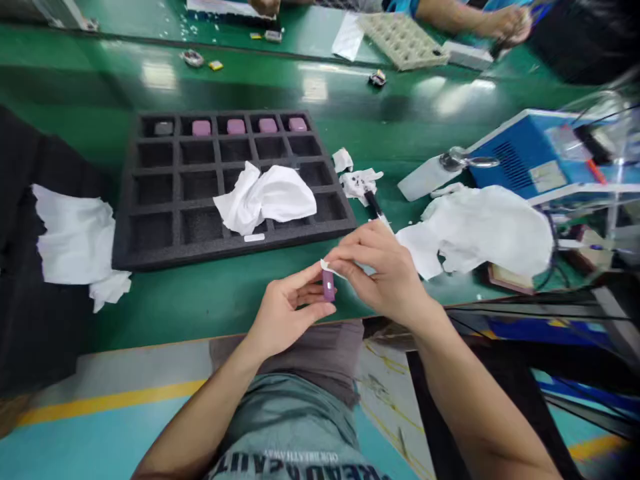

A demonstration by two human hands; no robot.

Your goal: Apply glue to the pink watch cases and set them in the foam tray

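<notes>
A small purple case (329, 287) is held near the table's front edge, between the fingers and thumb of my left hand (290, 303). My right hand (383, 270) pinches a bit of white tissue (327, 266) against the top of the case. Just beyond my hands lies a black foam tray (200, 243) with square compartments. Its back row holds several pink-purple cases (236, 127) and one dark grey case (163, 128). A crumpled white cloth (285, 193) covers some of the tray's compartments, with a small white strip (255, 237) by its lower edge.
White cloths lie at left (75, 233) and right (493, 227). A pump bottle (430, 177) leans beside a blue box (520, 157). Near the tray are a stained tissue (360, 185) and a black-and-white pen-like tool (374, 203). Across the table are a co-worker's hand (503, 23) and an egg-carton-like tray (400, 37).
</notes>
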